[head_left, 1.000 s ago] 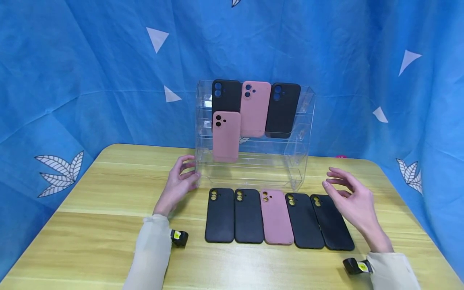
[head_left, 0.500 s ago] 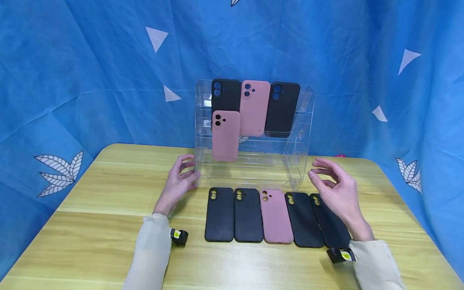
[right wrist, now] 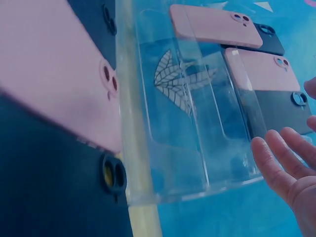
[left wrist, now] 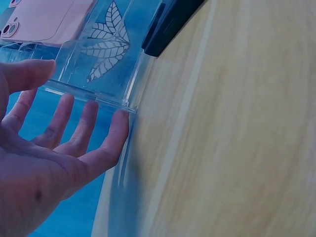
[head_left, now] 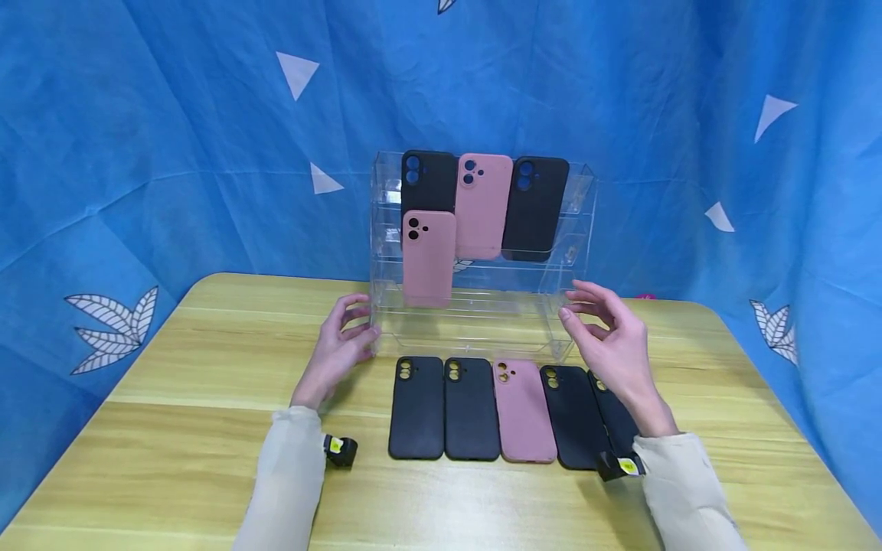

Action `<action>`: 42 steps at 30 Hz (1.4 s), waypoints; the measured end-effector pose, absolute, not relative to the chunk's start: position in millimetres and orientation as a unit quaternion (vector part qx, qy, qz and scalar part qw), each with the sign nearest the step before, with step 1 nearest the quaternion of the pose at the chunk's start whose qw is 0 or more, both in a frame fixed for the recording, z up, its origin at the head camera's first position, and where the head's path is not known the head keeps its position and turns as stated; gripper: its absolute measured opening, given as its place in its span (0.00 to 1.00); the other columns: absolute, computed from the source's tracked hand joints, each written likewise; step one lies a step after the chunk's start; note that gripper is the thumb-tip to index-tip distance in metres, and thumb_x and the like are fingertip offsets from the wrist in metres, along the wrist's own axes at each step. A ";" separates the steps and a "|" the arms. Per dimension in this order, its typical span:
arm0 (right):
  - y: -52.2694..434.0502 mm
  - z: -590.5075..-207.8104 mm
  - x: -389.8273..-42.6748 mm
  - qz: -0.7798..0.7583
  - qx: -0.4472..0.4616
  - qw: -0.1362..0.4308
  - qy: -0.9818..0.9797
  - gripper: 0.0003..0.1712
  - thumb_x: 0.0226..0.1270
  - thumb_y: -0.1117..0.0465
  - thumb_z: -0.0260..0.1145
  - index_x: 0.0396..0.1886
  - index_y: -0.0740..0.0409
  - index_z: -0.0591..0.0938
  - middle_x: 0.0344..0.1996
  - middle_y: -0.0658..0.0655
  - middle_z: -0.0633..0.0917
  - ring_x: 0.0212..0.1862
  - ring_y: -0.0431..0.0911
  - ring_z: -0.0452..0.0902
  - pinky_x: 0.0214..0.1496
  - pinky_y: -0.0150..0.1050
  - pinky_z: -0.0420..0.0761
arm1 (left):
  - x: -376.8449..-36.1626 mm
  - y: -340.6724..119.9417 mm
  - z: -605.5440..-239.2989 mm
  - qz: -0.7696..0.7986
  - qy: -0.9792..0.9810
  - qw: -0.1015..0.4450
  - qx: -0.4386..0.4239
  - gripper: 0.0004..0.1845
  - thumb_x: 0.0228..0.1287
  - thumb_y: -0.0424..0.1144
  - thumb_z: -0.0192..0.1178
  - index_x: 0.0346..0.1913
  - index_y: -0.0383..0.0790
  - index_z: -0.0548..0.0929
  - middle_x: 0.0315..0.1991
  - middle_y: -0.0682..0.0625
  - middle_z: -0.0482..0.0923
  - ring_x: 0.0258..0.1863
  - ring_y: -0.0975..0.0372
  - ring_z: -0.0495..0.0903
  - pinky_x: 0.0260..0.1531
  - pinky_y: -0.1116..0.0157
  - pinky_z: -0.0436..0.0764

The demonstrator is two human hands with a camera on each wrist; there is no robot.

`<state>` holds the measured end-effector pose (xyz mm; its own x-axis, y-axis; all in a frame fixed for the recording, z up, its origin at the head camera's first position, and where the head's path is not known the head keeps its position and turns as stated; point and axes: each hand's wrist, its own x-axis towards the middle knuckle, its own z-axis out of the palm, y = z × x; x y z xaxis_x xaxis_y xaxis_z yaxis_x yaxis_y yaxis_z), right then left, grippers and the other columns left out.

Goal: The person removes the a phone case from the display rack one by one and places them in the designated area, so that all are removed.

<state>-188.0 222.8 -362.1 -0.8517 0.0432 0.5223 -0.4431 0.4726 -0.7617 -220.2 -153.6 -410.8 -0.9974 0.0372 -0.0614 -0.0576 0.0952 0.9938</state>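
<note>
Head view shows the left hand [head_left: 339,346] resting open-fingered against the clear acrylic stand [head_left: 482,325] at frame centre, touching its lower left corner. The right hand [head_left: 609,344], fingers relaxed and holding nothing, hovers just beside its right edge. Four phone cases stand inside; five lie flat in a row below, long axes toward the stand.

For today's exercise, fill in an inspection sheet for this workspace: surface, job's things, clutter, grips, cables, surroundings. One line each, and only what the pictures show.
Surface: wooden table, pale grain.
Job's things: clear acrylic rack holding four phone cases; row of five cases flat in front, four black, one pink.
Clutter: nothing seen.
Grips: left hand open, fingers touching the rack's left edge; right hand open, beside the rack's right end, above the row of cases.
Cables: nothing seen.
Surroundings: blue patterned cloth behind and at the sides.
</note>
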 end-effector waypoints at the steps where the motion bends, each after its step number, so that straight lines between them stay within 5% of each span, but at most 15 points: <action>1: 220.9 -361.5 -189.3 0.501 0.126 0.243 -0.821 0.26 0.68 0.67 0.70 0.65 0.54 0.80 0.51 0.60 0.86 0.48 0.27 0.83 0.44 0.20 0.83 | -220.0 -153.8 -410.9 0.673 0.739 0.035 -0.006 0.30 0.72 0.31 0.58 0.72 0.51 0.65 0.71 0.42 0.67 0.69 0.46 0.74 0.51 0.53 0.86; 7: 211.4 -360.4 -196.7 0.508 0.136 0.240 -0.816 0.25 0.68 0.67 0.69 0.65 0.54 0.80 0.50 0.50 0.86 0.48 0.28 0.83 0.44 0.20 0.83 | -219.4 -154.9 -412.2 0.674 0.738 0.037 -0.005 0.29 0.72 0.30 0.58 0.72 0.50 0.65 0.71 0.41 0.67 0.70 0.45 0.72 0.54 0.50 0.85; 13: 198.8 -362.7 -203.1 0.517 0.147 0.228 -0.812 0.26 0.69 0.67 0.69 0.66 0.56 0.79 0.54 0.65 0.86 0.48 0.26 0.82 0.45 0.21 0.83 | -219.5 -155.2 -412.7 0.679 0.734 0.037 -0.005 0.30 0.72 0.29 0.57 0.72 0.49 0.64 0.72 0.41 0.66 0.71 0.44 0.71 0.53 0.52 0.85; 31: 159.2 -358.6 -226.5 0.555 0.164 0.202 -0.790 0.25 0.70 0.63 0.69 0.66 0.57 0.79 0.54 0.62 0.86 0.49 0.30 0.83 0.47 0.24 0.84 | -219.6 -155.4 -413.7 0.678 0.734 0.039 -0.005 0.30 0.72 0.29 0.57 0.73 0.49 0.63 0.73 0.40 0.65 0.72 0.44 0.71 0.52 0.52 0.85; 42: 143.9 -355.9 -241.3 0.570 0.165 0.184 -0.783 0.24 0.71 0.60 0.69 0.65 0.56 0.79 0.55 0.61 0.85 0.54 0.52 0.85 0.48 0.27 0.84 | -220.3 -154.9 -412.1 0.678 0.733 0.040 -0.003 0.30 0.72 0.29 0.57 0.73 0.49 0.63 0.72 0.41 0.65 0.71 0.45 0.71 0.52 0.53 0.85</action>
<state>-241.3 143.9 -355.9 -0.8776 -0.0483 0.4769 -0.4687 0.2948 -0.8327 -220.3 -154.9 -412.1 -0.9967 0.0504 -0.0633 -0.0592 0.0793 0.9951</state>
